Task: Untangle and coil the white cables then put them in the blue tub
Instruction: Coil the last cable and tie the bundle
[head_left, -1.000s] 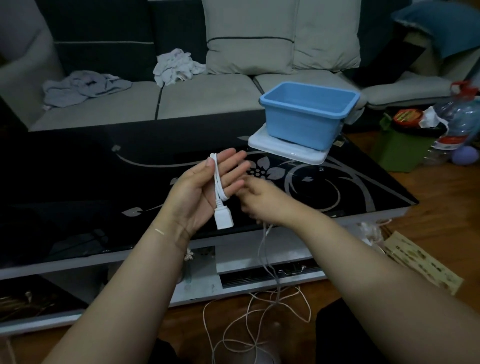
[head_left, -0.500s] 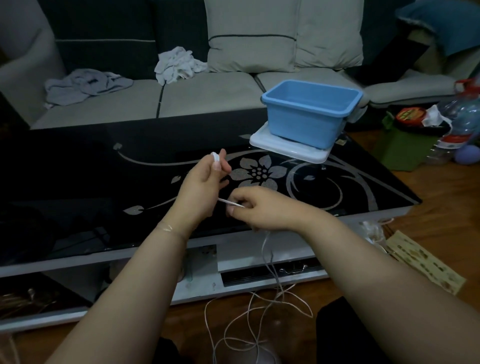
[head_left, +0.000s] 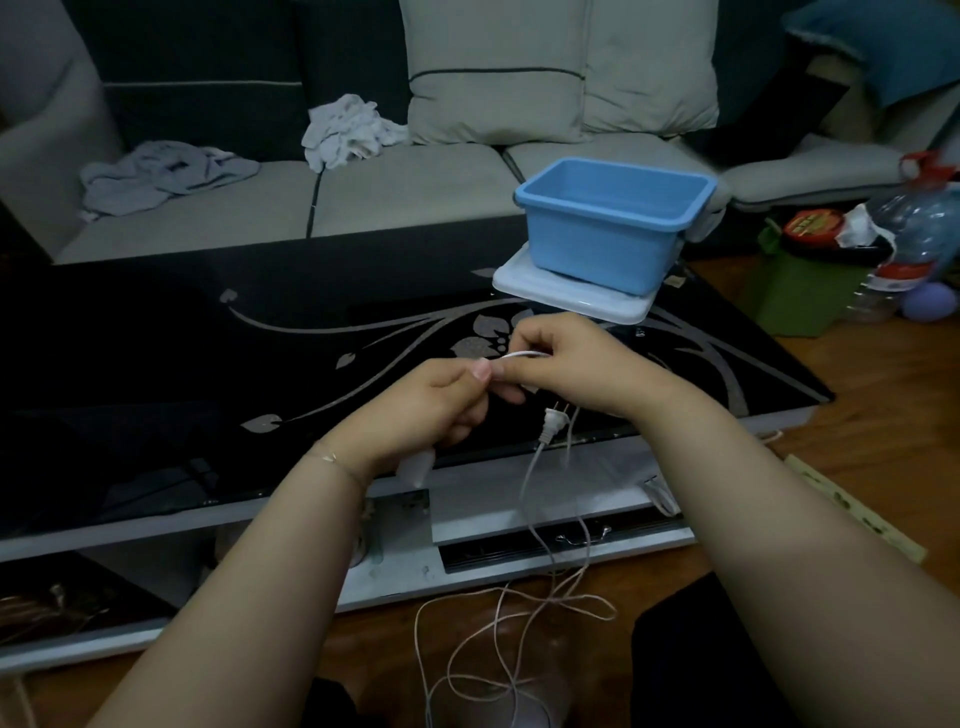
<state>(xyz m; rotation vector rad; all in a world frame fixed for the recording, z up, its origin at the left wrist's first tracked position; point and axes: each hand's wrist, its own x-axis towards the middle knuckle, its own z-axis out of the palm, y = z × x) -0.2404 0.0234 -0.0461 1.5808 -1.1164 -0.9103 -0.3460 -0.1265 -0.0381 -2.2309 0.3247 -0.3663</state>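
Observation:
My left hand (head_left: 434, 402) and my right hand (head_left: 563, 364) are close together above the black glass table (head_left: 208, 374), both pinching a short stretch of white cable (head_left: 522, 355) that runs between them. A white end piece pokes out below my left palm. A two-pin plug (head_left: 551, 422) dangles under my right hand, and its thin cable hangs to a loose tangle of white cable (head_left: 509, 639) on the floor. The blue tub (head_left: 613, 221) sits on a white tray at the table's far right, with nothing seen inside.
The white tray (head_left: 571, 301) overhangs the table's back right part. Behind is a grey sofa (head_left: 363, 202) with crumpled cloths and cushions. To the right stand a green box (head_left: 800, 296) and a large water bottle (head_left: 914, 239). Wooden floor lies at my feet.
My hands have come closer together and shifted right. The right hand rose and now pinches the cable near the left thumb, and a two-pin plug has come up under it.

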